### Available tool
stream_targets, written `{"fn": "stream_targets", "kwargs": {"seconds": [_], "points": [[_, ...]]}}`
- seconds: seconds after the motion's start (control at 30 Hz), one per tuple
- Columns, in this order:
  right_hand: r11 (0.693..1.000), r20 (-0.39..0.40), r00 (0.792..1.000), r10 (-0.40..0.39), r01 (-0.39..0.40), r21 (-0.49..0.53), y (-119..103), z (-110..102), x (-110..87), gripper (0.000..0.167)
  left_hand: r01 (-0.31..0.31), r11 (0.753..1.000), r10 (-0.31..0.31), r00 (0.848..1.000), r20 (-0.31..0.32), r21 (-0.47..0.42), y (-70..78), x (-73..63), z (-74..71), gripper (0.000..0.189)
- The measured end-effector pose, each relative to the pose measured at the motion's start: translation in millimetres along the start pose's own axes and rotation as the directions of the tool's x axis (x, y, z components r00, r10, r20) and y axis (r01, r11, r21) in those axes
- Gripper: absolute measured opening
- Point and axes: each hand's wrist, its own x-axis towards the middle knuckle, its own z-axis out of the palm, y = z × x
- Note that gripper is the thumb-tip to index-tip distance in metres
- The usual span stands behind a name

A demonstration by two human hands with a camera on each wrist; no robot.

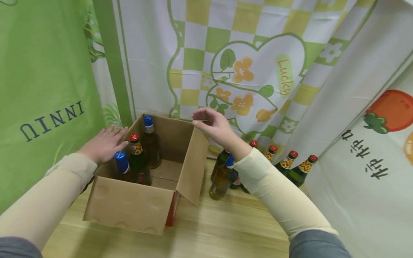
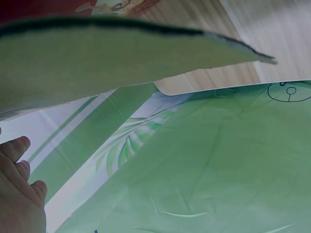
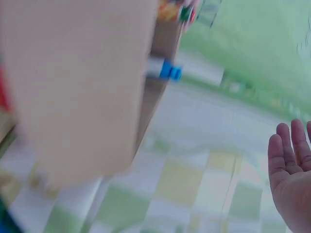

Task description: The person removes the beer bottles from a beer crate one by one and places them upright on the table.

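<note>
An open-topped cardboard box [image 1: 129, 200] stands on the wooden table, its front and right flaps folded outward. Inside are three bottles: a blue-capped one at the back [image 1: 150, 143], a red-capped green one [image 1: 138, 157] in the middle and another blue-capped one [image 1: 122, 163] at the front left. My left hand [image 1: 104, 145] lies at the box's left edge with its fingers stretched out, a cardboard flap [image 2: 121, 63] beside it in the left wrist view. Over the top of the right flap [image 1: 193, 165] is my right hand [image 1: 217, 129], fingers loosely bent and holding nothing.
Right of the box stand several red-capped green bottles [image 1: 298, 172] and an amber bottle with a blue cap [image 1: 220, 182], partly hidden by my right forearm. A checked curtain [image 1: 193, 61] hangs behind, a green one [image 1: 42, 89] at the left and a white one [image 1: 342, 193] at the right.
</note>
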Motion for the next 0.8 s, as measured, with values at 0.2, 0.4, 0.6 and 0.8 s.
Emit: {"fn": "stream_targets", "kwargs": {"seconds": [0.2, 0.4, 0.6, 0.8], "points": [[0.999, 0.154, 0.988, 0.012, -0.006, -0.04, -26.7, 56.6, 35.7, 0.037, 0.02, 1.0, -0.02, 0.999, 0.041, 0.019, 1.8, 2.7, -0.5, 0.067], [0.996, 0.29, 0.953, 0.093, -0.093, -0.012, -38.1, 105.6, 62.7, 0.043, 0.026, 0.999, -0.028, 0.998, 0.051, 0.024, 0.6, 2.6, -2.5, 0.064], [0.987, 0.346, 0.925, 0.154, -0.161, -0.008, -38.6, 138.8, 79.3, 0.045, 0.038, 0.999, -0.04, 0.997, 0.071, 0.028, -2.8, 1.4, -2.3, 0.065], [0.977, 0.411, 0.888, 0.205, -0.21, -0.034, -30.4, 157.9, 80.6, 0.043, 0.015, 0.999, -0.017, 0.998, 0.066, 0.032, -3.6, -0.7, -3.0, 0.061]]}}
